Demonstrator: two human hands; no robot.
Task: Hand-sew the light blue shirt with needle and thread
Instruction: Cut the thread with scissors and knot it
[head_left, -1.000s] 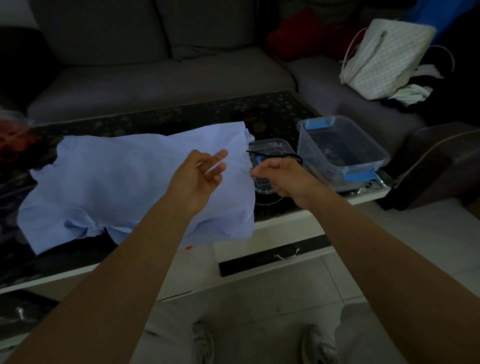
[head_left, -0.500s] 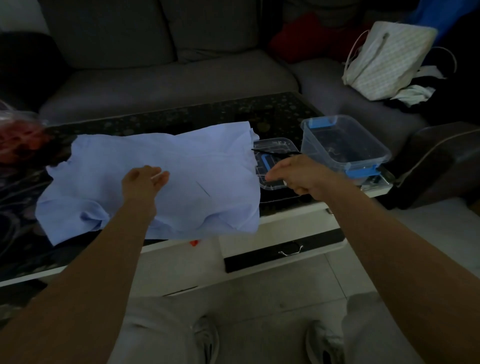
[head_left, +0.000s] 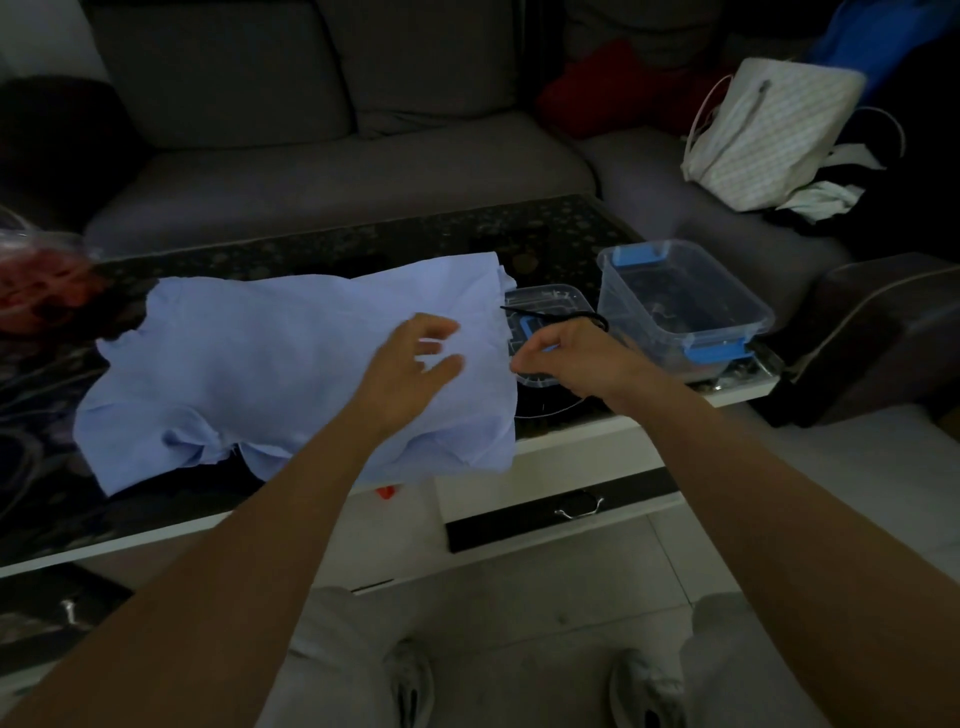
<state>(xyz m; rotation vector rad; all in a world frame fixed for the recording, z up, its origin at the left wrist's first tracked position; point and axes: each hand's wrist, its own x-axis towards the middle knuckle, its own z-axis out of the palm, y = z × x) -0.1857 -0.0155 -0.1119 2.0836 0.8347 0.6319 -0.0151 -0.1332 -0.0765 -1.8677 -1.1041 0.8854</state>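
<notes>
The light blue shirt (head_left: 270, 364) lies spread on the dark glass table (head_left: 363, 244), its near hem hanging over the front edge. My left hand (head_left: 415, 364) hovers over the shirt's right part, fingers spread and blurred, with nothing in it. My right hand (head_left: 571, 358) is at the shirt's right edge with thumb and fingertips pinched together. Needle and thread are too small and the frame too dark to make out there. Black scissors (head_left: 550, 314) lie just behind that hand, over a small clear box (head_left: 550, 296).
A larger clear tub with blue clips (head_left: 685, 306) stands at the table's right end. A red bag (head_left: 36, 280) sits at the far left. A grey sofa (head_left: 337, 171) is behind, with a white tote (head_left: 769, 140) on it. A drawer handle (head_left: 576, 509) is below the edge.
My left hand swung out left across the shirt with its fingers pinched, then came back right and now has its fingers spread. My right hand stayed pinched at the shirt's right edge.
</notes>
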